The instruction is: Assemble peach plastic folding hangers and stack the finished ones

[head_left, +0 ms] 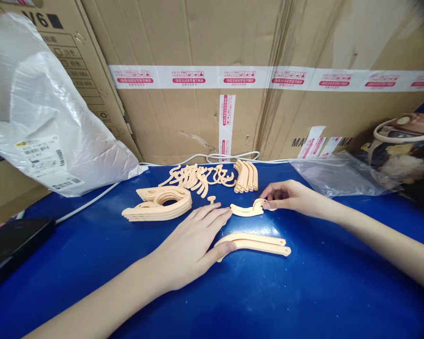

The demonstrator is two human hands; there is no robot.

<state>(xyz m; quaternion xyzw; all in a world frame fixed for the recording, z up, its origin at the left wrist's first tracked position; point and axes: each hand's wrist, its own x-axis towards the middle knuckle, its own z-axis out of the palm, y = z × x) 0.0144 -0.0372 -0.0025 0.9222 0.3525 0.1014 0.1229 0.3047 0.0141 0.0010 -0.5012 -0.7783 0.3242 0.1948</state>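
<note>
Right hand (282,197) pinching a hook (258,205), right of centre.
Its thumb and bent fingers are closed on the hook at the right end of a curved piece (245,211); the left hand (191,245), mid-frame, lies nearly flat, fingers extended, gripping nothing, fingertips by the piece's left end, thumb resting on two bars (261,247) lower down.

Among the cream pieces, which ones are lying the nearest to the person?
The two long curved pieces with the thumb of the left hand on them; all others lie farther back.
</note>
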